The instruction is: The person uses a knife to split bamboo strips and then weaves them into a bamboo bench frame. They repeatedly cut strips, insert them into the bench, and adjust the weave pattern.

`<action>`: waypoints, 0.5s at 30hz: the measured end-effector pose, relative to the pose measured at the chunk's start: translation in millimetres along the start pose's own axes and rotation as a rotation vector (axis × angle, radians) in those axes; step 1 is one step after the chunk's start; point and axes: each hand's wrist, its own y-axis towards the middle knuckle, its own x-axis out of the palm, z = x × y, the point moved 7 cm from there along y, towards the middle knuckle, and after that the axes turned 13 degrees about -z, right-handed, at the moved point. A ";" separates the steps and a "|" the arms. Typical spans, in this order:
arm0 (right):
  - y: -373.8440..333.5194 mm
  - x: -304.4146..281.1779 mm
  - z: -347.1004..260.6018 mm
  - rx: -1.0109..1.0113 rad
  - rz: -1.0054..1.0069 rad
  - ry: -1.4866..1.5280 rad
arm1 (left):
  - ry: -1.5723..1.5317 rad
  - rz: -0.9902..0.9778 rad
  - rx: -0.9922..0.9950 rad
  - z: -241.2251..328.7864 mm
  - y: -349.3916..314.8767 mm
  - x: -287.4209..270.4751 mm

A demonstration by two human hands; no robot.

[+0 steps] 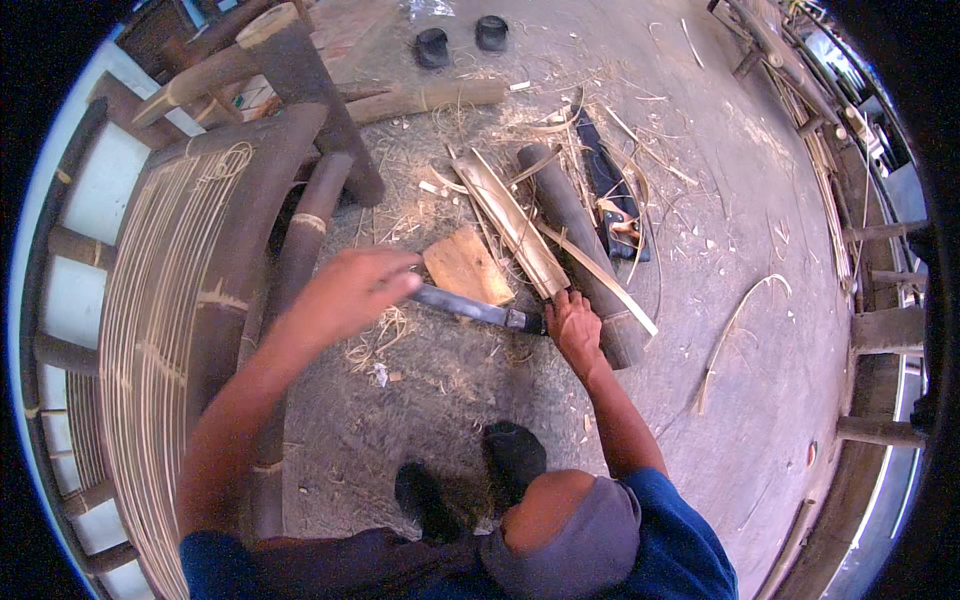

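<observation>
My right hand [573, 325] is closed at the handle end of a long dark-bladed knife [465, 303], by the near end of a split bamboo length [515, 225]. Its fingers partly hide both the handle and the bamboo's end. Near the blade's other end is my left hand [370, 283], blurred, with its fingers stretched out and the thumb apart. Whether it touches the blade I cannot tell. Just beyond the knife lies a flat wooden block [467, 265]. To the right of the split length rests a thick dark bamboo pole [575, 240], with a pale strip [600, 275] across it.
A bamboo bench [165, 290] stands close on the left, beside a thick upright post [315, 110]. Shavings and a curved strip [735, 330] litter the floor. A long black object with a brown strap [615, 195] lies past the pole. Bamboo framing [885, 330] lines the right.
</observation>
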 end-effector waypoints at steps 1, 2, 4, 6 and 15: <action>1.6 2.5 3.4 0.034 0.016 0.048 | -0.021 -0.040 -0.003 -1.5 16.7 20.3; 3.5 6.8 5.9 0.057 0.005 0.098 | -0.027 -0.093 -0.037 -5.9 31.7 38.9; 5.3 8.8 13.9 0.120 0.030 0.165 | -0.182 -0.151 -0.025 -10.3 53.3 74.7; 8.8 5.1 14.1 0.062 0.016 0.166 | -0.389 -0.055 -0.026 -12.7 69.2 108.0; -46.0 -11.5 -56.7 -0.032 -0.294 1.182 | -1.372 0.223 -0.356 -38.8 77.7 217.8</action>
